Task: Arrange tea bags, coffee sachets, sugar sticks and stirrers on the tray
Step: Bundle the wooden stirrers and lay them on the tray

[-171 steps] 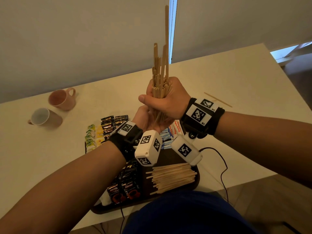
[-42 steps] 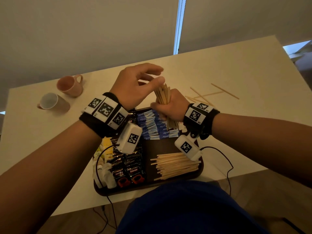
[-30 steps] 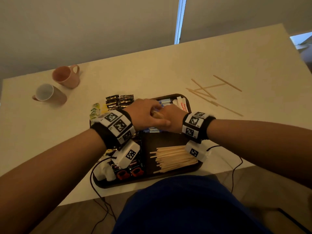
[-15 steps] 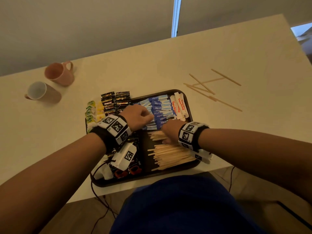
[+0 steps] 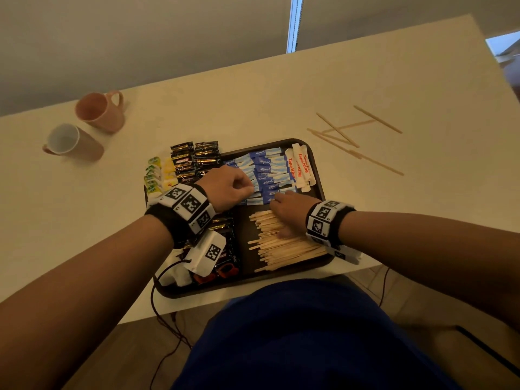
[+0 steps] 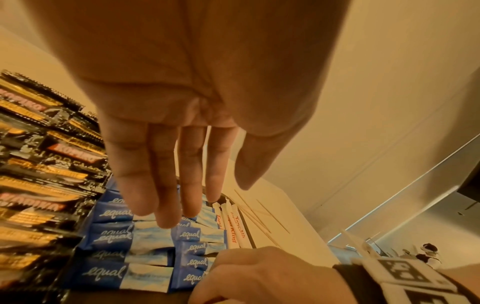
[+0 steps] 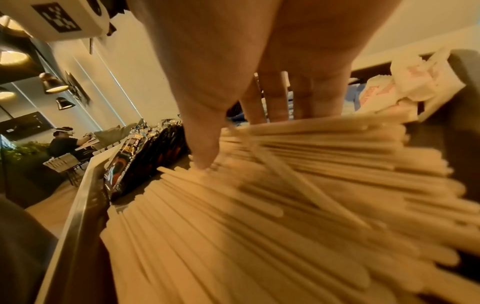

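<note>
A dark tray (image 5: 317, 175) carries blue sachets (image 5: 267, 170), white sugar sticks (image 5: 299, 167), black coffee sachets (image 5: 194, 159), green and yellow tea bags (image 5: 154, 175) and a pile of wooden stirrers (image 5: 284, 246). My right hand (image 5: 277, 205) lies on the far end of the stirrers. In the right wrist view its thumb (image 7: 205, 160) touches the stirrers (image 7: 259, 226) and its straight fingers reach down behind them. My left hand (image 5: 239, 187) hovers over the blue sachets (image 6: 145, 257), fingers (image 6: 166, 185) relaxed and holding nothing.
Several loose stirrers (image 5: 351, 136) lie on the cream table right of the tray. Two pink mugs (image 5: 98, 111) (image 5: 70, 142) stand at the far left. A black cable (image 5: 157, 299) hangs over the table's near edge, below my left wrist.
My right hand brought the upright bundle of stirrers down onto the pile in the tray. My left hand came off the bundle and now hovers over the blue sachets.
</note>
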